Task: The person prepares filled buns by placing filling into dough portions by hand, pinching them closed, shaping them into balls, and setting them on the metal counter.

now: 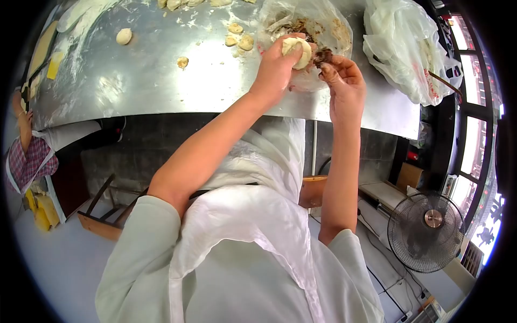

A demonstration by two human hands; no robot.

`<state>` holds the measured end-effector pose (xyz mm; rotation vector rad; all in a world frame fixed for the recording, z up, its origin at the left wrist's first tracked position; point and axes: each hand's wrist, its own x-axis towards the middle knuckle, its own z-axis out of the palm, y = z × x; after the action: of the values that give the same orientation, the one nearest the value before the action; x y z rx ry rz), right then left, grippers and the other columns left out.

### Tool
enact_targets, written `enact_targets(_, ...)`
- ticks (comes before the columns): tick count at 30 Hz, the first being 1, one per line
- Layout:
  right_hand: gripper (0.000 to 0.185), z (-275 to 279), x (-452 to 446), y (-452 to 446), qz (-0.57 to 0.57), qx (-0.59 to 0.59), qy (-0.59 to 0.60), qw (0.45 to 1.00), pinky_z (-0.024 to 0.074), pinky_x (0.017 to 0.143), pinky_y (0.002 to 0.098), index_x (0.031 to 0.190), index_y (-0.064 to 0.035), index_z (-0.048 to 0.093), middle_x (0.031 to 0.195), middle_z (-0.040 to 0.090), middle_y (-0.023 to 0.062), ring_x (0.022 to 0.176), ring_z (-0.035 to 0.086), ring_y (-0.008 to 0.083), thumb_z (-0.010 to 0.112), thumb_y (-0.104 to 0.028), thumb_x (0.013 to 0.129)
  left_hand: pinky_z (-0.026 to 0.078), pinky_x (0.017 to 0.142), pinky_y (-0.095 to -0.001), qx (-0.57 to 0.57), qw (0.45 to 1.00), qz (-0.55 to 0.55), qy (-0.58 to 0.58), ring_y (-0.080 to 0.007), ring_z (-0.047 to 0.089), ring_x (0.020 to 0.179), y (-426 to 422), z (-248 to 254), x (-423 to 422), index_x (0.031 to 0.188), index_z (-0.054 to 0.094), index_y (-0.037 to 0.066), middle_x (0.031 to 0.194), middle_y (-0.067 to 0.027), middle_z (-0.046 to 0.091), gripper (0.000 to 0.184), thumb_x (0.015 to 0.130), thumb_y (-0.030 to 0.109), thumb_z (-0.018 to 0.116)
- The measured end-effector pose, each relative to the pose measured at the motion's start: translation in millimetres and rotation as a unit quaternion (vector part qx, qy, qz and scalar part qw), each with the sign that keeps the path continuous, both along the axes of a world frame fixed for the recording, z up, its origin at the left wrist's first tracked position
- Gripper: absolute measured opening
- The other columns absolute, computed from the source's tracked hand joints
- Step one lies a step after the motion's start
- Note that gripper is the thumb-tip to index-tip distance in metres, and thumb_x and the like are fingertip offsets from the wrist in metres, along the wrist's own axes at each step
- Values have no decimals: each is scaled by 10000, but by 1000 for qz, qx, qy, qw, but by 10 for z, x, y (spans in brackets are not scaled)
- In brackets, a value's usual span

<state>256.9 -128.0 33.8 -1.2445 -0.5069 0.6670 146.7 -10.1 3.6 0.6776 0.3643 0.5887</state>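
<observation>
Above the near side of a clear plastic bag [342, 33] smeared with dark residue, a worker's two bare hands meet over a steel table [156, 94]. The left hand [272, 72] cups a pale round of dough [305, 52], its thumb pressed across the face and its fingers curled around the far side, a loose but closed hold. The right hand [346, 81] pinches a dark, crumbly clump [322, 57] between thumb and fingertips, with little gap at the grip. Both dough and clump sit over the bag's near part, the clump just to the right of the dough and almost level with it; whether the two touch cannot be told from this angle. The dough is roundish and shows no clear long axis, its pale face turned up toward the camera, while the clump is too ragged to give a direction. Of the two hands, the left is the one at the dough, and the right comes in from the opposite side, fingertips pointing left across the bag. Small dough lumps [246, 42] lie just left of the bag; a bulky white plastic bag [401, 51] stands to its right.
</observation>
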Motion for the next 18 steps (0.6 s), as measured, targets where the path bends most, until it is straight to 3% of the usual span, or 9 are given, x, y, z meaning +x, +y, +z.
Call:
enact_targets(2,195,29,-165,107,-16,-45,-121,991,578,844,291,1121,54,711,1047,733,107,869,712,184,737,24,930,531,1043,-368,-127,982,-77,-119,-196,651,1159,58,47,-74,1385,544,57,1291,-89,638,317,1110,213,526)
enact_targets(5,237,61,-382,226,-39,-156,-388,908,573,862,270,1144,46,718,1095,734,103,916,714,159,716,64,908,533,1034,-415,-58,998,-36,-2,-233,658,1147,5,121,-160,1370,554,56,1281,-112,644,316,1113,237,518)
enact_targets(6,307,149,-476,262,-25,-177,-387,905,570,871,256,1193,34,714,1132,732,91,960,711,137,691,97,894,531,1024,-440,-100,995,-26,0,-273,660,1144,34,20,-180,1360,550,33,1289,-131,647,322,1115,237,513)
enact_targets(9,327,221,-460,269,35,-64,-79,994,568,870,253,1226,32,707,1156,731,84,962,711,127,685,93,905,528,1042,-459,-202,975,-19,-87,-301,651,1182,194,-145,-267,1370,536,10,1318,-156,643,329,1112,211,506)
enact_targets(11,350,216,-387,229,-36,-93,-183,978,559,883,262,1259,11,702,1168,739,88,953,709,118,721,54,912,508,1084,-493,-226,970,-8,-92,-339,617,1251,250,-145,-314,1381,519,-20,1357,-189,623,350,1104,194,501)
enact_targets(15,366,98,-330,285,12,-128,-233,964,547,866,280,1246,-18,718,1142,741,58,937,671,111,789,-20,887,482,1114,-508,-267,961,11,-77,-342,595,1278,220,-49,-435,1376,519,-32,1367,-196,616,367,1105,214,498)
enact_targets(16,421,134,-348,269,38,-166,-335,927,549,879,258,1308,-31,694,1169,707,49,950,664,105,786,0,898,479,1115,-508,-271,960,18,-70,-340,594,1274,216,-49,-444,1372,522,-32,1366,-196,616,366,1106,217,496)
enact_targets(18,419,161,-385,304,63,-167,-354,918,550,861,265,1294,-32,702,1132,697,42,922,657,106,789,5,886,478,1107,-500,-277,953,-11,-121,-326,602,1248,225,-83,-472,1364,534,-24,1356,-185,621,371,1108,242,499)
